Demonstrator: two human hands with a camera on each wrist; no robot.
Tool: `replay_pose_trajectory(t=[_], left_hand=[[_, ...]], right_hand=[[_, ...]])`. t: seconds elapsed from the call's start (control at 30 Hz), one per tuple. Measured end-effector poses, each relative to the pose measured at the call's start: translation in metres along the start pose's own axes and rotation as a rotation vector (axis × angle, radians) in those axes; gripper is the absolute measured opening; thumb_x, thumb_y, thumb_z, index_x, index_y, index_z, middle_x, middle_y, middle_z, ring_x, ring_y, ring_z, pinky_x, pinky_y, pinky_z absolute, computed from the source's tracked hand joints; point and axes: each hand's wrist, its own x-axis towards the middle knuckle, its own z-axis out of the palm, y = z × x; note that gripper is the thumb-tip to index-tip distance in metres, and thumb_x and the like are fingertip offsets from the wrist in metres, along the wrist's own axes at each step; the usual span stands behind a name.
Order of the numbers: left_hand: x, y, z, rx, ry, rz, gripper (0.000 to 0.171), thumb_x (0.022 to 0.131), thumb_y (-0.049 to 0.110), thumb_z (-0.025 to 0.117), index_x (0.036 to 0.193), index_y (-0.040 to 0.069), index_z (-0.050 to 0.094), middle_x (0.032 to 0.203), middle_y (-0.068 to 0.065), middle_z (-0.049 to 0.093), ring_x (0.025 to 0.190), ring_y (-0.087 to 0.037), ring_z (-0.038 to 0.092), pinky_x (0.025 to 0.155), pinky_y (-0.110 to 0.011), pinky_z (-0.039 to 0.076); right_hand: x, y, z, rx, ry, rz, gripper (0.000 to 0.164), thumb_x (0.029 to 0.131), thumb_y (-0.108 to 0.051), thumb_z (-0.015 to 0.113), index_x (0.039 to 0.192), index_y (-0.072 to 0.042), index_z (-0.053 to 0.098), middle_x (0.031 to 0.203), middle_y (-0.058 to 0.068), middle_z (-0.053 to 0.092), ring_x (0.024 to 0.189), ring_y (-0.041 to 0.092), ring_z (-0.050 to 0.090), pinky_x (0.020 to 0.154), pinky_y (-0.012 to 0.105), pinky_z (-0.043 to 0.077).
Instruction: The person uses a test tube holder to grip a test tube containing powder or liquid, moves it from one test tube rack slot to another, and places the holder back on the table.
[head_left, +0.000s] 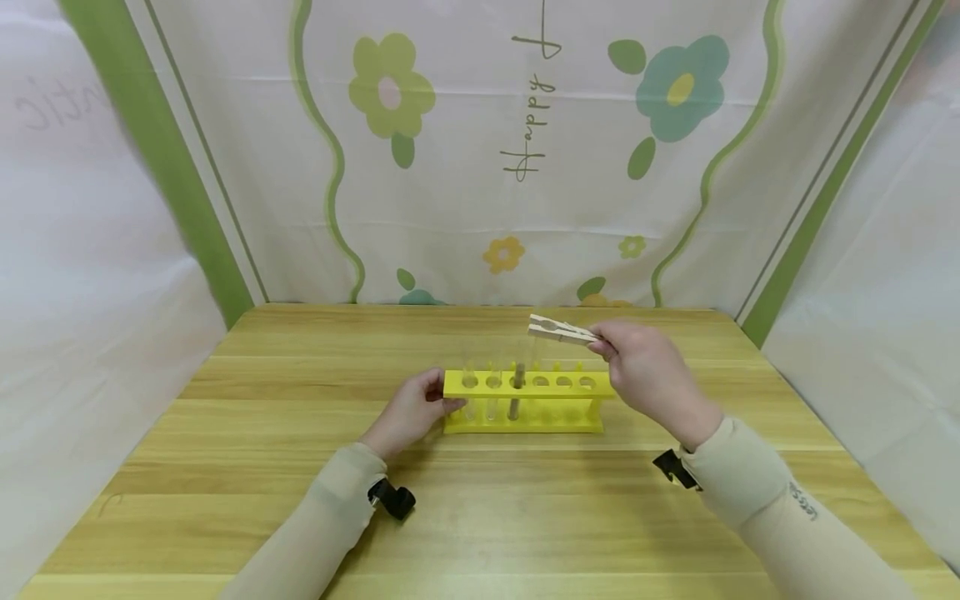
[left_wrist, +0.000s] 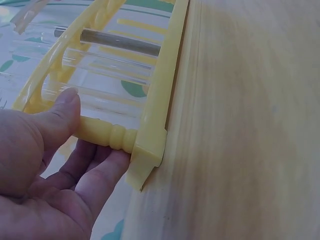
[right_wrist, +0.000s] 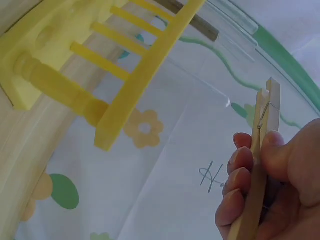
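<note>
2 hands in view, both gripping. L hand [head_left: 408, 412] is curled round the L end post [left_wrist: 102, 132] of 1 yellow test-tube rack [head_left: 525, 428], thumb one side, fingers the other; rack stands upright on the wood-grain counter [head_left: 480, 517]. R hand [head_left: 648, 367] has its fingers wrapped round 1 wooden test-tube clamp [head_left: 562, 332], thumb near the wire spring, clamp's tip raised above the rack. Rack top has 6 holes, w/ at least 4 pegs [right_wrist: 120, 37] behind. Counting from L: holes 1 & 2 each hold 1 clear test tube [head_left: 492, 408]; hole 3 has 1 dark-filled tube [head_left: 514, 408], contents grey-brown, can't tell if rod or powder. 1 extra clear tube [right_wrist: 200, 82], rounded end up, shows at rack's back; seat unclear. 2 blk wrist straps [head_left: 393, 498], 1 per sleeve.
</note>
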Motion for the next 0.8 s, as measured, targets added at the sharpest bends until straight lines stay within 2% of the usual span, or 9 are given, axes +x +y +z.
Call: replay_pose_trajectory(t=[0.27,0.53,0.8], left_hand=[[0.000,-0.001,0.000,0.021,0.009,0.015,0.014,0.091,0.019,0.074,0.098,0.013,0.063,0.097,-0.001,0.065,0.086,-0.021,0.055,0.075,-0.034,0.048],[0.001,-0.001,0.000,0.033,0.007,0.018,0.012,0.090,0.017,0.074,0.096,0.013,0.064,0.095,-0.001,0.065,0.084,-0.022,0.055,0.073,-0.034,0.048],[0.002,-0.004,0.000,0.036,0.001,0.053,0.012,0.090,0.015,0.074,0.098,0.011,0.065,0.097,-0.001,0.066,0.086,-0.020,0.056,0.075,-0.033,0.048]], right_hand=[[0.004,-0.006,0.010,-0.006,0.000,-0.040,0.006,0.095,-0.005,0.065,0.091,-0.001,0.068,0.080,0.007,0.066,0.069,0.021,0.063,0.064,0.039,0.054],[0.005,-0.009,0.016,-0.013,0.001,-0.037,0.007,0.096,-0.004,0.065,0.092,0.000,0.069,0.083,0.009,0.068,0.072,0.023,0.066,0.065,0.039,0.055],[0.006,-0.011,0.019,-0.004,-0.046,-0.007,0.008,0.096,-0.006,0.065,0.093,-0.001,0.069,0.083,0.008,0.069,0.069,0.020,0.064,0.064,0.038,0.054]])
